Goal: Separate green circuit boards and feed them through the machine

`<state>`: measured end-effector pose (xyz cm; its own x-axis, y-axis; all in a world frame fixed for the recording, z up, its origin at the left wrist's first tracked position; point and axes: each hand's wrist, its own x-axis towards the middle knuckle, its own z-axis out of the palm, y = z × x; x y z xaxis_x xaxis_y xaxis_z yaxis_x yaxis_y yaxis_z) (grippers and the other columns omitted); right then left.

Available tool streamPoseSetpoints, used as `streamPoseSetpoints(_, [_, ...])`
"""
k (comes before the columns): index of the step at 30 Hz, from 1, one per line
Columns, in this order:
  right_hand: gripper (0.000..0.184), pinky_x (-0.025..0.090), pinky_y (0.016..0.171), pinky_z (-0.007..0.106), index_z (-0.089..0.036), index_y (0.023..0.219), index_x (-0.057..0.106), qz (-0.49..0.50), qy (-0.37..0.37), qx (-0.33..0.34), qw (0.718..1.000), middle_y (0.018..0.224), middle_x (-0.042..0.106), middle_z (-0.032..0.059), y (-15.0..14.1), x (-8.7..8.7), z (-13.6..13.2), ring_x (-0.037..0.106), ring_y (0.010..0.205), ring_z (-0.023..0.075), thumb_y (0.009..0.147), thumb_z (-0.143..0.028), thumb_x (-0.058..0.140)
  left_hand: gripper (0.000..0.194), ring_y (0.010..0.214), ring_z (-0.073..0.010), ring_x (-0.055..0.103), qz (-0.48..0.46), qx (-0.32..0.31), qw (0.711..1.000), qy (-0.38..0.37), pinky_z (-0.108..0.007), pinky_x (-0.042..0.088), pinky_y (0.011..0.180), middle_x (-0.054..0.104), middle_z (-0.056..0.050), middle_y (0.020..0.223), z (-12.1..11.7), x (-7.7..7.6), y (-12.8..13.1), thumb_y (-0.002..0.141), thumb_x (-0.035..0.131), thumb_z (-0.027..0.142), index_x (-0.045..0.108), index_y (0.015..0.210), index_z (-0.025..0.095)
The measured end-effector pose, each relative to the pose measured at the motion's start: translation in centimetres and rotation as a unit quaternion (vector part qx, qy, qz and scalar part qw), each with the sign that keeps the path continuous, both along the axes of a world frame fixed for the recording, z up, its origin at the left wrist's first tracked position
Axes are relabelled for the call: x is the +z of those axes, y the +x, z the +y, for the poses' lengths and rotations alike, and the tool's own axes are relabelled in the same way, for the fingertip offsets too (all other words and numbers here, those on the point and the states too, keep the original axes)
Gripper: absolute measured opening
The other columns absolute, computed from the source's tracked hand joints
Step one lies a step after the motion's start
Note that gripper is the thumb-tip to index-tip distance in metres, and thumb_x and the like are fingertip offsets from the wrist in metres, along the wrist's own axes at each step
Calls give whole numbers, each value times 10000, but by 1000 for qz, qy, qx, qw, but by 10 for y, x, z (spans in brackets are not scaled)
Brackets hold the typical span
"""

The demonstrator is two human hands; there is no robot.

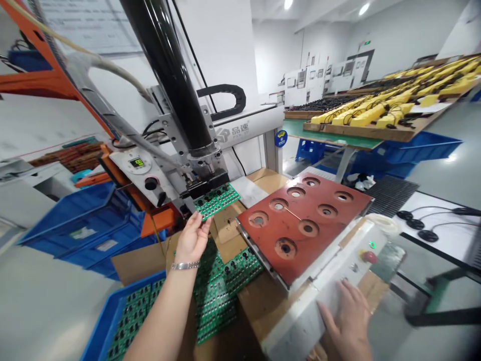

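My left hand (194,237) pinches the near corner of a green circuit board (220,201) studded with small parts. The board's far edge sits under the black head (205,183) of a machine, and whether it touches the head I cannot tell. On the white control panel (300,321) lies my right hand (347,313), fingers stretched out, close to a button by the fingertips. A red knob (369,257) and a green-lit button (372,244) are farther up that panel. Between my hands is a red-brown plate (300,225) with several round recesses.
Several green circuit boards (216,301) are stacked on cardboard below my left arm. More fill a blue bin (99,326) at lower left. Blue crates (82,220) stand at left, beside an orange frame (52,82). Round black cabled parts (428,235) lie on a right-hand table.
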<state>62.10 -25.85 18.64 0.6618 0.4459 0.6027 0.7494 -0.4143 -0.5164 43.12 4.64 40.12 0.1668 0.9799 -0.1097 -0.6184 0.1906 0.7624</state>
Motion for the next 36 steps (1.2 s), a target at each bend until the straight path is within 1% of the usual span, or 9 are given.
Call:
streamPoseSetpoints(8, [656,353,974,598,-133,1231,436,0,3,3,1000,1240,464,187,-2,3,0,397,1211,364,814,-640,430,107,757,-141,626,-1,0,1000,5,-299,550,628,644,-32,933,-2,1,5,836,586,108,622,932,136])
streamPoseSetpoints(12, [638,352,986,595,-151,1241,425,3,3,1,1000,1255,454,172,-2,4,0,394,1216,352,816,-628,436,105,753,-139,628,0,-1,1000,-1,-296,550,625,645,-30,927,-3,1,4,833,588,103,622,927,134])
streamPoseSetpoints(18, [661,345,983,616,-137,1218,446,-3,8,-3,1000,1235,468,178,-1,3,0,401,1207,361,809,-657,421,95,743,-133,637,3,2,1000,-15,-275,556,608,649,-20,878,-4,-1,-1,833,571,60,622,884,123])
streamPoseSetpoints(23, [637,359,981,594,-146,1237,429,-4,14,-4,1000,1255,448,182,-3,5,0,404,1205,357,818,-626,440,118,726,-123,641,0,9,1000,-15,-255,559,603,652,-15,852,-3,-1,-2,839,555,40,624,886,124])
streamPoseSetpoints(28, [646,357,976,605,-165,1249,420,0,17,-5,1000,1257,442,175,-4,7,1,406,1201,364,815,-643,422,104,746,-132,636,-1,7,1000,-11,-270,556,605,651,-25,901,-1,-1,-4,830,573,55,624,889,123])
streamPoseSetpoints(33, [599,355,983,596,-175,1256,416,2,18,-3,1000,1260,438,172,-4,6,2,402,1207,365,826,-591,442,117,765,-143,633,-2,6,1000,-5,-289,554,614,645,-35,940,1,-2,-4,833,584,91,620,939,128])
streamPoseSetpoints(36, [626,352,978,610,-167,1249,423,1,19,-4,1000,1261,437,171,-4,6,1,402,1203,370,819,-621,433,126,767,-147,631,-2,6,1000,-5,-296,553,617,642,-37,948,1,-2,-3,836,587,113,616,958,131])
